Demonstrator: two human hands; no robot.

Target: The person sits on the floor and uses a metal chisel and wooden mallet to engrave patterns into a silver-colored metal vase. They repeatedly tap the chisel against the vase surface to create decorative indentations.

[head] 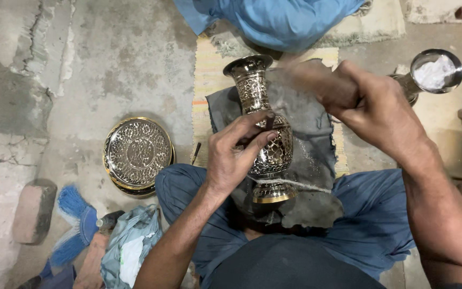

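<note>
Head view: a seated person looks down at their lap, over a concrete floor (pixel 108 64).
Left hand (pixel 233 155): fingers curled around the belly of an engraved brass vase (pixel 266 128), gripping it.
Right hand (pixel 372 104): closed in a fist on a grey cloth (pixel 300 91), blurred beside the vase's neck.
Vase: upright, foot resting on a dark cloth across the lap.
Left of the knee: an engraved round tray (pixel 137 152) on the floor.
Upper right: metal cup of white powder (pixel 435 70).
</note>
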